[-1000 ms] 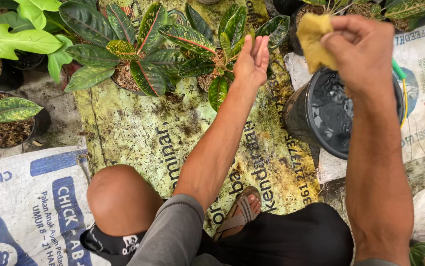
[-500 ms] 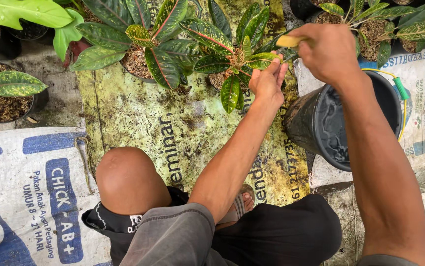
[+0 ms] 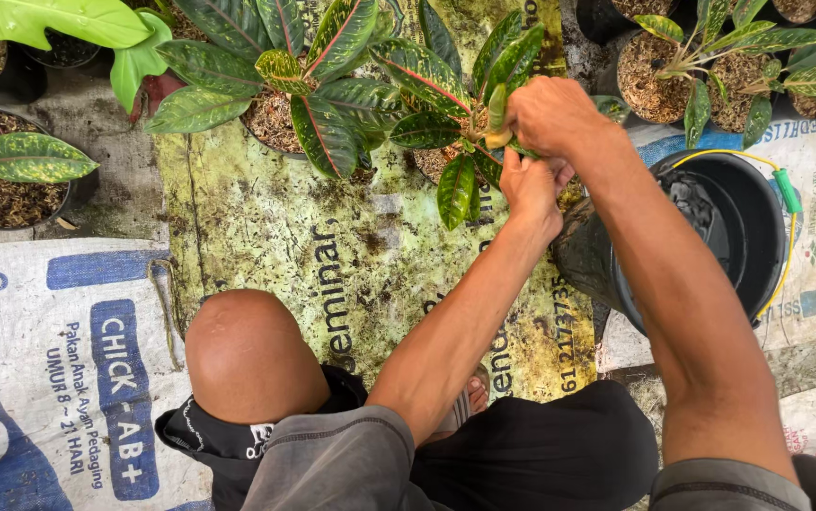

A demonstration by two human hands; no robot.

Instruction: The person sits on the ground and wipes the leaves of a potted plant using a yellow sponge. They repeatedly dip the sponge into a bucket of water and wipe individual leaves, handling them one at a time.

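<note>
Fingers of both hands pinch the yellowed leaf (image 3: pixel 496 115); better hold the stem (image 3: pixel 482 151) low and pull gently.

Black bucket (image 3: pixel 711 237) — printed sacks (image 3: pixel 58 360)

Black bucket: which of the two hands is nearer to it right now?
Left, narrowly. The left hand sits just beyond the rim of the black bucket, gripping the plant's stem. The right hand is farther up, over the leaves of the potted plant.
</note>
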